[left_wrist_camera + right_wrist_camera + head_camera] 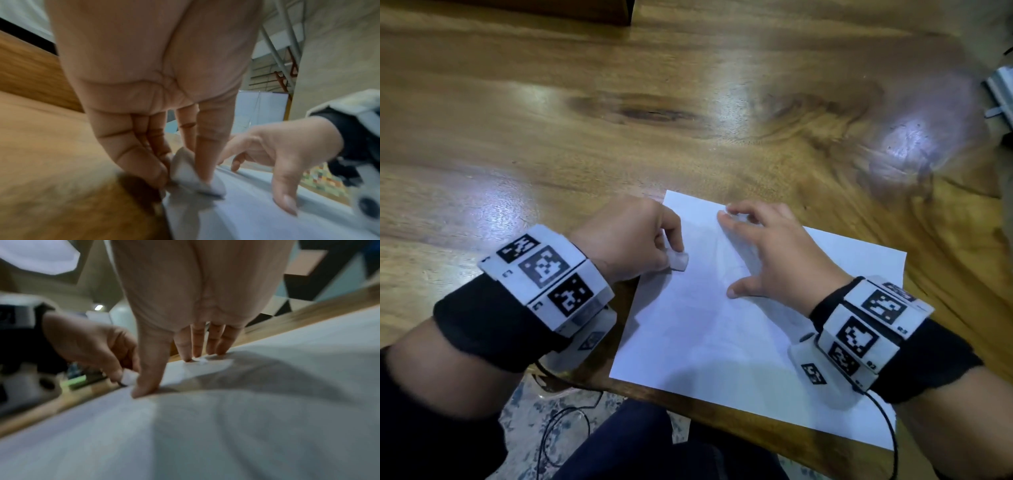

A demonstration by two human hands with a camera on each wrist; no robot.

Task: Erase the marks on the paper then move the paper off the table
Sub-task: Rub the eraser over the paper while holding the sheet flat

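Note:
A white sheet of paper [726,329] lies at the near edge of the wooden table [619,113], its near right corner hanging past the edge. Faint pencil marks [736,270] show near its middle. My left hand [640,240] pinches a small white eraser [678,260] and holds it against the paper's left edge; the left wrist view shows the eraser [185,170] between thumb and fingers, on the sheet [257,219]. My right hand [763,250] lies spread on the paper, fingertips and thumb pressing it down, as the right wrist view shows on the paper [226,426].
A dark knot [640,113] marks the tabletop beyond the paper. A white and grey object [1001,92] lies at the far right edge. Below the table edge are my dark trouser leg [640,442] and a thin black cable [571,414].

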